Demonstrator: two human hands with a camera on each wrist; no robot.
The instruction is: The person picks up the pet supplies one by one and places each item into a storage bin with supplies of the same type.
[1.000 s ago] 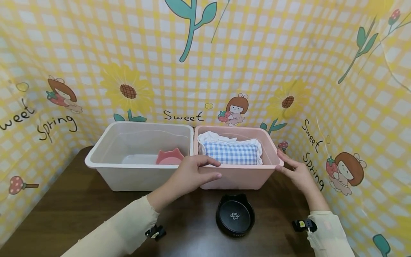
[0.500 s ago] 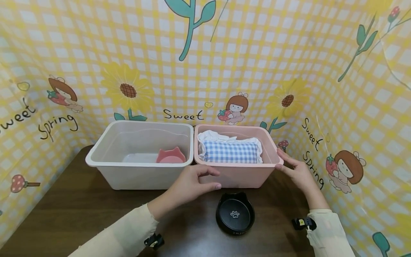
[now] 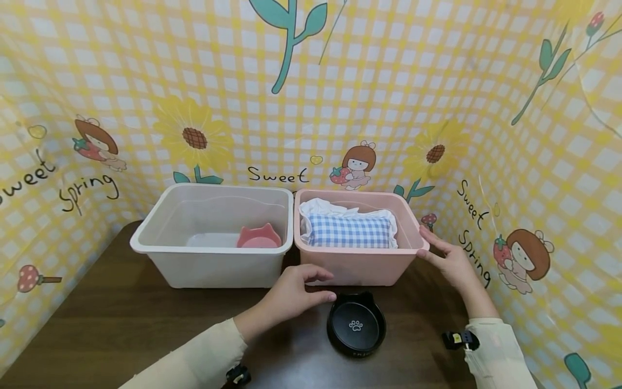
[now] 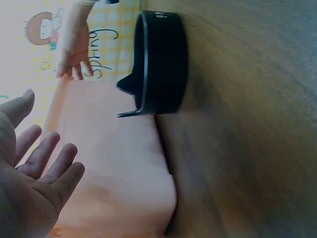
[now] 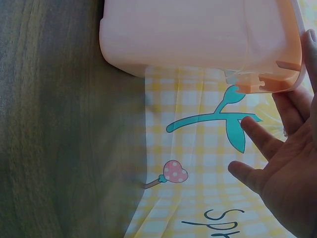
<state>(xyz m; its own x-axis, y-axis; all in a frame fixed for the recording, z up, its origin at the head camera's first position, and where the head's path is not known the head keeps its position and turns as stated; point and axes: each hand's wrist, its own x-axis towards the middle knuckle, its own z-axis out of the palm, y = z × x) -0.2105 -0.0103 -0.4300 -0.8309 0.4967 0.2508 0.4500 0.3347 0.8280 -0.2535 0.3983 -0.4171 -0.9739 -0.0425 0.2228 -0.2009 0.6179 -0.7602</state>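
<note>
- The left hand (image 3: 291, 294) reaches over the counter (image 3: 146, 324) from the lower left; its thumb and fingers are stretched forward with a wide gap between them, and they hold nothing.
- The tip of its thumb is just beside the black bowl (image 3: 356, 327), and the left wrist view shows them apart.
- The right hand (image 3: 449, 262) comes from the lower right, and with fingers extended it touches the rim at the near right corner of the pink bin (image 3: 362, 270); it does not close around it.
- The black bowl sits on the counter in front of the pink bin, upright, with two ears toward the bin and a white paw mark inside.
- In the pink bin lies a blue-and-white checked cushion (image 3: 350, 229) with a white frilled edge, filling much of the inside.
- The pale grey bin (image 3: 214, 270) stands directly at the left of the pink bin.
- In its right part is a pink bowl (image 3: 259, 237), also with ears.
</note>
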